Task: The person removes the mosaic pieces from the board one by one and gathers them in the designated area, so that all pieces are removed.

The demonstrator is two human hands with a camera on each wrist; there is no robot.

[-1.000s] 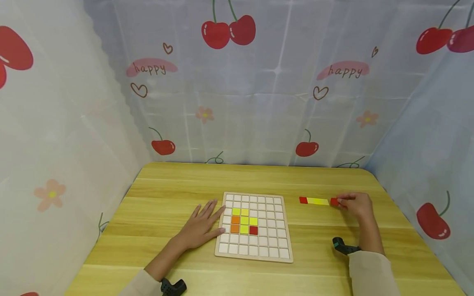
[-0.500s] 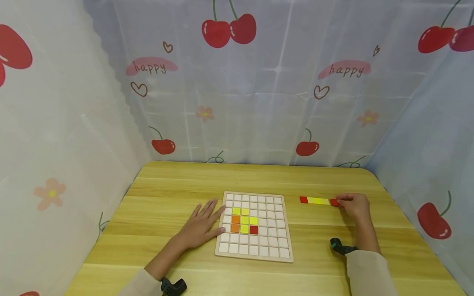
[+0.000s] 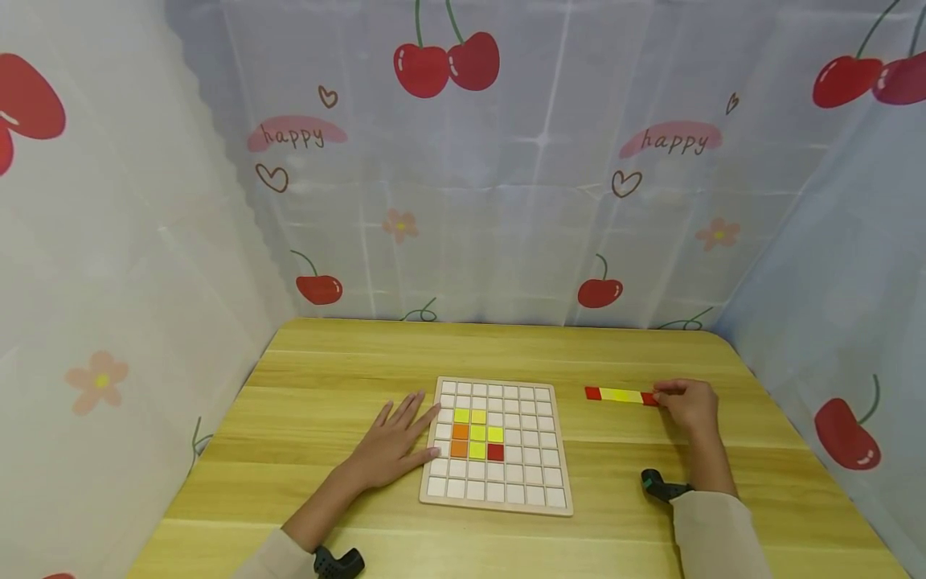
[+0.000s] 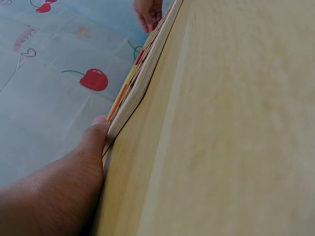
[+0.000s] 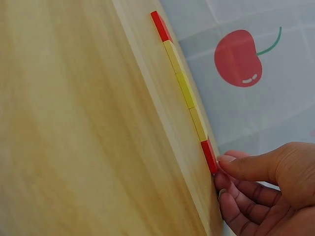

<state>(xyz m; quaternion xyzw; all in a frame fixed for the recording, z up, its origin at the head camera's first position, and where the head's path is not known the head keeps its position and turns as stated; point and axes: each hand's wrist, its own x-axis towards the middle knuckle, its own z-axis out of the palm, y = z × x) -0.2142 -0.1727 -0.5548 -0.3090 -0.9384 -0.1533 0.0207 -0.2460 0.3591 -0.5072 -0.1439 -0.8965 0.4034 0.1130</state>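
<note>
My right hand [image 3: 690,404] pinches the outer end of a square red tile [image 5: 208,156] with thumb and fingers. That tile lies flush against a straight row of flat tiles on the table, yellow ones [image 3: 620,396] in the middle and another red tile [image 3: 592,393] at the far left end. Flat and spread, my left hand [image 3: 391,442] rests on the table, its thumb and index fingertip on the left rim of a square wooden grid board [image 3: 515,474]. Several orange, yellow and red tiles [image 3: 477,432] sit in the board's left-centre cells; the other cells show white.
The wooden table [image 3: 347,346] ends at the back against a curtain [image 3: 463,201] printed with cherries. Similar sheets hang on both sides. Each wrist wears a black strapped device [image 3: 661,485].
My right hand has slid the red tile leftward, closing the gap to the yellow tiles, so it now forms the row's right end. The left hand and the board have stayed put.
</note>
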